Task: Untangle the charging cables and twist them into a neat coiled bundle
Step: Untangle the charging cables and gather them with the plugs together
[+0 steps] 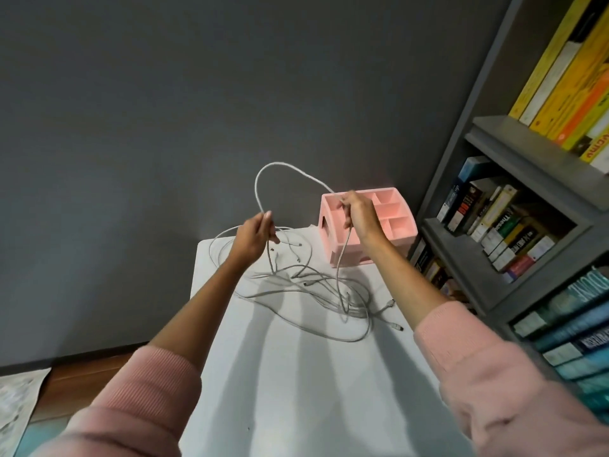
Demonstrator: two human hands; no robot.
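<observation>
At the lower left of the frame a patterned sheet lies on the wooden floor, under a dark grey wall. Left of centre, the left grip is raised above the white surface, its fingers curled round 1 pale cable. That cable arches up in front of the wall and comes down to the right grip, which pinches it between thumb and fingers. Below the right grip the same cable hangs down to the tangle of cables. The tangle sprawls in loose loops over the far half of the surface, in the middle of the frame (several plug ends show among the strands). Just behind the right grip, a pink organizer with open compartments stands on the far right corner of the surface. A grey bookshelf full of books fills the right edge. Both forearms wear pink sleeves.
</observation>
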